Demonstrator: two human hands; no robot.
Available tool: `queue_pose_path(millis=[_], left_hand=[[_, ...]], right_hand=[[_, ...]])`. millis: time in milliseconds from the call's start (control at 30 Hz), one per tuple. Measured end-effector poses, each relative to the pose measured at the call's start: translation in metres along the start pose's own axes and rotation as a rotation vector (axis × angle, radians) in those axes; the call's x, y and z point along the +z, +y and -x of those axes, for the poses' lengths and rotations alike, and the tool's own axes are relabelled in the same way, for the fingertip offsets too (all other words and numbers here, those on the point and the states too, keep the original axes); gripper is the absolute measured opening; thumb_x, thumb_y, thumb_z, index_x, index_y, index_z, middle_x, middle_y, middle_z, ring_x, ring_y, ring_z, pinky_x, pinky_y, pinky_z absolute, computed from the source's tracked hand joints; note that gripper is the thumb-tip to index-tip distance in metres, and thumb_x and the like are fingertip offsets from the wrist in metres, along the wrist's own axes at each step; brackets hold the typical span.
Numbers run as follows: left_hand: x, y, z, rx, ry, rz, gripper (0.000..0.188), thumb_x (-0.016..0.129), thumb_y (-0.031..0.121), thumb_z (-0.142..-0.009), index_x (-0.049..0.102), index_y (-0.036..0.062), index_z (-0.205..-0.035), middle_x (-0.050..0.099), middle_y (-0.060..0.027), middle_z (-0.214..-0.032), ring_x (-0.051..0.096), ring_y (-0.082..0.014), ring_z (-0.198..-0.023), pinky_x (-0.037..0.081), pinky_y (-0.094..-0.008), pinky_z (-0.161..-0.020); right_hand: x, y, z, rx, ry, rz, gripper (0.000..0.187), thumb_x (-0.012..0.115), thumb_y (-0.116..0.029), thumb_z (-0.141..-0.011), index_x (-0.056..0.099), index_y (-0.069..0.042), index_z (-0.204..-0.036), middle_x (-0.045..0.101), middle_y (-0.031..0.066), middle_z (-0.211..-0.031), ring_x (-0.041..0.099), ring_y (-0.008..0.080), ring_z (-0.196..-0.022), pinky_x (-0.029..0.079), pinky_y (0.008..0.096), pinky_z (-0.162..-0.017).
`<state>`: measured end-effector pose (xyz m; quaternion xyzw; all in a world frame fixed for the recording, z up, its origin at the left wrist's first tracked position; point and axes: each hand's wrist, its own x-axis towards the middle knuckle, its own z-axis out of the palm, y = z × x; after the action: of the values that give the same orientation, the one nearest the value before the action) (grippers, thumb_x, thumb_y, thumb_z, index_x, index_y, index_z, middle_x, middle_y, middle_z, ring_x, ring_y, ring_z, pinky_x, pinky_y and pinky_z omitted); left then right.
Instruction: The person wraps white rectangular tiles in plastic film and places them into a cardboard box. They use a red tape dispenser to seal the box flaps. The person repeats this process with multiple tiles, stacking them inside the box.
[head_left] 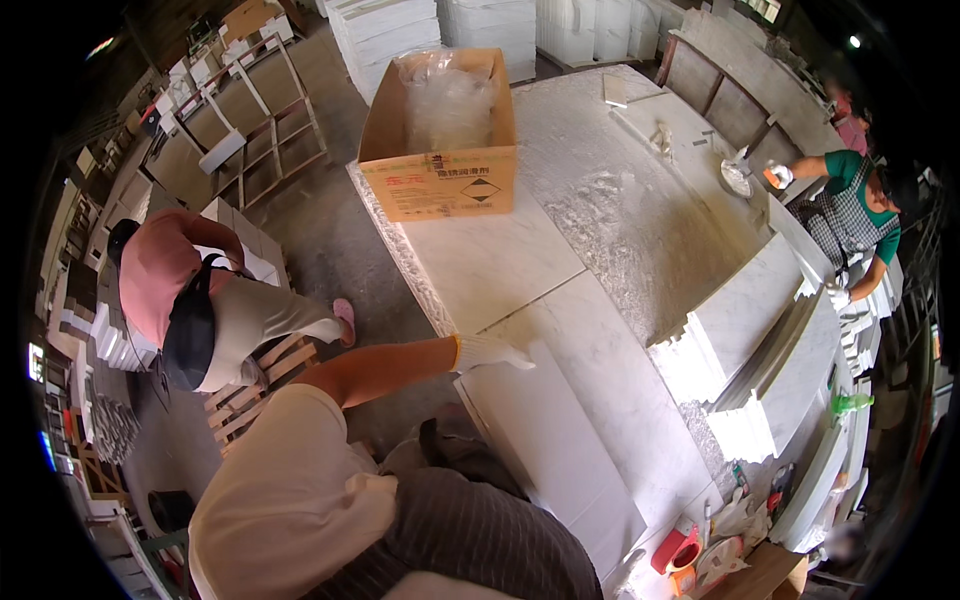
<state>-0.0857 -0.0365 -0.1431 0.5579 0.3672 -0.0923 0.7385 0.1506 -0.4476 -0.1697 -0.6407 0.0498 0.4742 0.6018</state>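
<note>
One white slab (555, 445), lengthwise toward lower right

- Your near slab (550, 440): soft, pale light
- Stacked slab ends (692, 360) to your right: blown out
- Floor (365, 130) dim; small light (854, 41) glares upper right
- Your fisheye: edges bent, rim black

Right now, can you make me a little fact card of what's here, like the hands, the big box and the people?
Left hand: in a white glove, touching the far end of a long pale slab
Right hand: not in view
Big box: cardboard, open on top, clear plastic inside
Person on the left: pink top, bending over
Person on the right: green top, checked apron, white gloves
</note>
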Motion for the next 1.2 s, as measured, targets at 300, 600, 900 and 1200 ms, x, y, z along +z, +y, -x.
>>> queue_pose_path(millis=[300, 600, 900, 1200], left_hand=[[-0.001, -0.030, -0.005, 0.000, 0.143, 0.052, 0.059, 0.067, 0.042, -0.090, 0.058, 0.0015, -0.132, 0.062, -0.0110, -0.126, 0.058, -0.0197, -0.113, 0.045, -0.0315, -0.096], [-0.062, -0.057, 0.059, 0.154, 0.196, 0.704, 0.047, 0.067, 0.022, -0.094, 0.054, 0.0011, -0.134, 0.064, -0.0080, -0.123, 0.064, -0.0163, -0.108, 0.052, -0.0297, -0.093], [-0.168, -0.050, 0.131, 0.151, 0.490, 1.123, 0.044, 0.065, 0.021, -0.095, 0.054, -0.0035, -0.130, 0.065, -0.0159, -0.117, 0.068, -0.0214, -0.099, 0.058, -0.0331, -0.086], [-0.229, -0.064, 0.151, -0.181, 0.689, 1.290, 0.042, 0.056, 0.037, -0.098, 0.061, 0.0024, -0.120, 0.068, -0.0145, -0.106, 0.069, -0.0251, -0.083, 0.059, -0.0409, -0.068]], right_hand=[[-0.032, -0.001, 0.006, -0.054, -0.040, -0.081, 0.057, 0.051, -0.039, -0.100, 0.050, 0.004, -0.138, 0.058, 0.0124, -0.133, 0.056, 0.0252, -0.119, 0.046, 0.0363, -0.100], [0.035, -0.061, -0.092, 0.095, -0.117, 0.126, 0.049, 0.062, -0.031, -0.096, 0.058, 0.004, -0.130, 0.066, 0.0097, -0.119, 0.064, 0.0195, -0.103, 0.051, 0.0311, -0.092], [0.235, -0.114, -0.257, 0.268, -0.457, 0.197, 0.044, 0.056, -0.031, -0.100, 0.057, 0.004, -0.127, 0.066, 0.0138, -0.117, 0.068, 0.0217, -0.099, 0.057, 0.0328, -0.086], [0.477, -0.226, -0.299, 0.113, -0.430, 0.587, 0.040, 0.064, -0.029, -0.092, 0.059, -0.002, -0.121, 0.068, 0.0107, -0.100, 0.066, 0.0200, -0.082, 0.057, 0.0350, -0.066]])
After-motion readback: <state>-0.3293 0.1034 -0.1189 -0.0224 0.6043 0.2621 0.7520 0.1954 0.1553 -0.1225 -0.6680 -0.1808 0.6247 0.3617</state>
